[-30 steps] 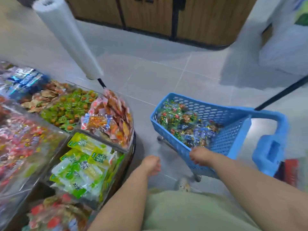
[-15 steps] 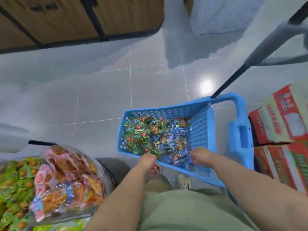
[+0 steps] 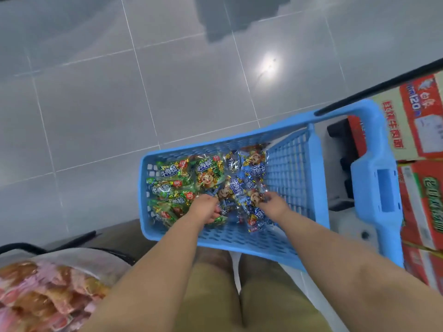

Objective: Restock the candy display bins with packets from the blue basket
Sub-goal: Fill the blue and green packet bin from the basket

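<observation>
Blue basket (image 3: 239,243) sat low, right in front of the person's knees, over a grey tiled floor (image 3: 107,97), with its handle (image 3: 374,188) on the right side. The load filled the left and middle of the basket. Green candy packets (image 3: 172,173) were piled against the left wall and blue candy packets (image 3: 249,173) lay in the middle. The right end showed bare lattice.

Both hands were down inside the basket:
- Left hand (image 3: 206,210) was on the pile where green met blue, knuckles up and fingers curled down into the wrappers. Couldn't tell whether it actually had hold of a packet.
- Right hand (image 3: 272,204) was on the blue side, fingers curled round a blue packet with a cartoon face at the fingertips.

Surroundings:
- A display bin (image 3: 79,259) was at lower left, well apart from the basket and blurred, holding pink and orange packets (image 3: 36,295).
- Red and white cardboard cartons (image 3: 422,121) were stacked just beyond the handle on the right.
- A black pole (image 3: 383,85) crossed diagonally above the basket's far right corner.
- Khaki shorts (image 3: 215,295) were at bottom centre, between the forearms.
</observation>
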`<state>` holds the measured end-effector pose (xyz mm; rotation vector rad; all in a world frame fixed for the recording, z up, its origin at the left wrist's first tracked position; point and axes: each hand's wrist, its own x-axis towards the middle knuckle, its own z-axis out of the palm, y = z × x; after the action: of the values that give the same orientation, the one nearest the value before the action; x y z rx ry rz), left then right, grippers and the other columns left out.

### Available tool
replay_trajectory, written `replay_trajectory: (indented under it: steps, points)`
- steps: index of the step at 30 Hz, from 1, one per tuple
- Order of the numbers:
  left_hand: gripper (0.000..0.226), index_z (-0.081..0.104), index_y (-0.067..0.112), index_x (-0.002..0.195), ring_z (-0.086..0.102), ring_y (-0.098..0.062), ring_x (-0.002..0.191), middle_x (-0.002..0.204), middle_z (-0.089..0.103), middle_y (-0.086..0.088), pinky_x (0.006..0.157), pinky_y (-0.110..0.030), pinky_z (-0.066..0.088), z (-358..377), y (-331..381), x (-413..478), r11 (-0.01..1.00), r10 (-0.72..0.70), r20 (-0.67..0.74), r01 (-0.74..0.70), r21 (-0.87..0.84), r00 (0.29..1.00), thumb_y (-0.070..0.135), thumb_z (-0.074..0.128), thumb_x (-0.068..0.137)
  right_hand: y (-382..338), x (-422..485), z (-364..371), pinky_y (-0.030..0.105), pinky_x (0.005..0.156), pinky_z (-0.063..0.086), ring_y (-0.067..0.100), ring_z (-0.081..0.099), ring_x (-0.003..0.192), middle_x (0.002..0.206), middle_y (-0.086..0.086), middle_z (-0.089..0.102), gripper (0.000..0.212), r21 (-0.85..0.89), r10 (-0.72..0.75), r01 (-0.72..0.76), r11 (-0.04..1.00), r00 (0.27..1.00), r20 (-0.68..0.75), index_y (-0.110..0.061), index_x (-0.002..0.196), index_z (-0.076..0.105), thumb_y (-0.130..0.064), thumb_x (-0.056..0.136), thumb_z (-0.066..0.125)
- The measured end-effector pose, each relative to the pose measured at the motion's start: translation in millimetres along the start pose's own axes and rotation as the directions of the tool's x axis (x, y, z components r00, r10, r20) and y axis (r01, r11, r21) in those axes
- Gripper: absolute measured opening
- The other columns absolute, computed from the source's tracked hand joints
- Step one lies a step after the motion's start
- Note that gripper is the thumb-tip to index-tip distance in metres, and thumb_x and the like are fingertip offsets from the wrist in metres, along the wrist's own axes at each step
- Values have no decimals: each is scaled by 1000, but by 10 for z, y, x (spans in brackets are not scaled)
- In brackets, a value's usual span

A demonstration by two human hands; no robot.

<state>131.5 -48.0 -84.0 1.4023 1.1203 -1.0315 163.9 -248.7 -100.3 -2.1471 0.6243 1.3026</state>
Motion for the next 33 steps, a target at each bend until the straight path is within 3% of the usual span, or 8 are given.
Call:
replay_trajectory:
  steps: [6, 8, 16, 20, 23, 26, 28, 33]
  points:
    - [12, 55, 14, 98, 60, -17, 72, 87, 61, -7, 61, -26, 50, 130, -266, 246, 991, -56, 24, 58, -117, 998, 22, 46, 97, 149, 306, 223, 39, 108, 34, 34, 34, 132, 146, 15, 33, 96, -341, -10, -17, 940, 997, -77, -10, 147, 17, -48, 77, 71]
    - [11, 55, 15, 95, 59, -17, 70, 83, 60, -6, 60, -26, 51, 174, -341, 275, 987, -64, 11, 65, -146, 998, 22, 48, 97, 168, 331, 291, 39, 108, 34, 32, 34, 133, 146, 14, 32, 99, -266, -21, -12, 964, 992, -122, -13, 147, 16, -45, 74, 75]
    - [17, 54, 13, 96, 59, -16, 71, 85, 60, -6, 67, -29, 50, 285, -283, 207, 989, 14, -33, -19, -147, 999, 29, 53, 96, 254, 316, 270, 34, 102, 39, 27, 48, 124, 137, 11, 50, 66, 105, -55, 45, 993, 994, 90, -5, 135, 45, -28, 80, 74]
    - [41, 46, 16, 113, 59, -15, 81, 100, 58, -4, 65, -29, 48, 313, -186, 137, 993, 80, -32, -82, -89, 996, 42, 65, 87, 236, 181, 101, 14, 70, 46, 13, 61, 90, 104, 3, 66, 28, 225, -167, 141, 964, 981, 99, -16, 103, 61, -20, 79, 75]
    - [55, 43, 18, 125, 55, -20, 105, 118, 52, -2, 83, -34, 48, 371, -123, 87, 991, 57, 104, -44, -129, 993, 47, 66, 84, 169, 49, -27, 8, 62, 44, 5, 61, 84, 97, -8, 66, 23, 331, -205, 166, 929, 975, 85, -28, 98, 58, -25, 81, 73]
    - [54, 46, 11, 126, 57, -26, 112, 123, 58, -5, 99, -46, 47, 427, -98, 52, 928, 50, 225, 38, -371, 973, 32, 71, 83, 130, -52, -105, 15, 53, 44, -1, 61, 66, 90, -7, 68, 22, 389, -210, 143, 910, 968, 136, -32, 97, 58, -32, 80, 73]
    - [48, 48, 8, 120, 63, -25, 103, 117, 65, -11, 94, -47, 50, 406, -98, 43, 899, 56, 232, 52, -435, 971, 21, 73, 82, 102, -77, -110, 15, 51, 43, 2, 62, 73, 89, -12, 67, 20, 391, -191, 104, 915, 963, 189, -34, 96, 59, -36, 80, 72]
    - [53, 46, 12, 128, 60, -13, 77, 97, 65, -4, 57, -23, 50, 164, -152, 19, 902, 31, 204, 61, -428, 978, 11, 72, 82, -3, 49, 7, 34, 82, 50, 13, 57, 88, 116, 2, 57, 50, 441, -49, -45, 896, 979, 199, -23, 130, 45, -53, 90, 49]
